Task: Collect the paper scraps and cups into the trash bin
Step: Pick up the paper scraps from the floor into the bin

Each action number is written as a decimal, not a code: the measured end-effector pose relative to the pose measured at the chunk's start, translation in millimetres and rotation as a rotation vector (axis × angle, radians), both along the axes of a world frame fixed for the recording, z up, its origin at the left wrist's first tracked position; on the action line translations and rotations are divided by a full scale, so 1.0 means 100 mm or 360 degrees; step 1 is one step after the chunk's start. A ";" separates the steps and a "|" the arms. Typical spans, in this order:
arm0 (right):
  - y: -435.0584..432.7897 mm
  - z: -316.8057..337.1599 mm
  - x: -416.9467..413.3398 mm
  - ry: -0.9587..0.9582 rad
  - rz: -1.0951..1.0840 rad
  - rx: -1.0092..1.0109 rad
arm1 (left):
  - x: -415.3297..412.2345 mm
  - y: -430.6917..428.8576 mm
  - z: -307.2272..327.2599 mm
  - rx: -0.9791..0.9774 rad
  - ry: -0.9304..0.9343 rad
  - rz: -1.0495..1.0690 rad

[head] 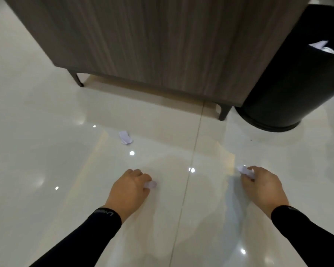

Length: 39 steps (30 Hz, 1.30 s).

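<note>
My left hand [130, 186] pinched a paper scrap [151, 184] in curled fingers [142, 175], my right hand [262, 186] a second scrap [244, 170]; the trash bin [289, 83] stood ahead-right, nearer my right hand.

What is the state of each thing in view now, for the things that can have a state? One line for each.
Left hand: fingers curled, pinches the left scrap.
Right hand: fingers curled, pinches the right scrap.
Left scrap: crumpled, held at the fingertips.
Right scrap: crumpled, held at the fingertips.
Loose scrap: lies on the floor, untouched.
Trash bin: stands open, white paper inside.
</note>
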State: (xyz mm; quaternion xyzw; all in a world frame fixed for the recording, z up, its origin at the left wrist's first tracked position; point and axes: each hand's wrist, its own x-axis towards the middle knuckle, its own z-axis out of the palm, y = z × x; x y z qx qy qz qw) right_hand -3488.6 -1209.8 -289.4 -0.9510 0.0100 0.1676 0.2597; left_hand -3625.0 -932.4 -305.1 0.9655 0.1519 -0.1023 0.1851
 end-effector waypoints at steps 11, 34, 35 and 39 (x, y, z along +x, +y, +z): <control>2.55 0.00 -0.15 -0.0011 0.0756 0.0271 | -0.96 1.04 0.18 -0.0105 -0.0321 0.0901; 4.49 0.07 -2.56 0.0809 0.1620 0.0802 | -2.97 2.53 0.07 -0.0102 0.0122 0.1980; 4.48 0.05 -2.57 0.0867 0.1588 0.0813 | -2.98 2.53 0.05 -0.0194 0.0146 0.1991; 4.38 0.08 -2.48 0.0998 0.1442 0.0808 | -2.86 2.37 0.01 -0.0055 0.0112 0.1919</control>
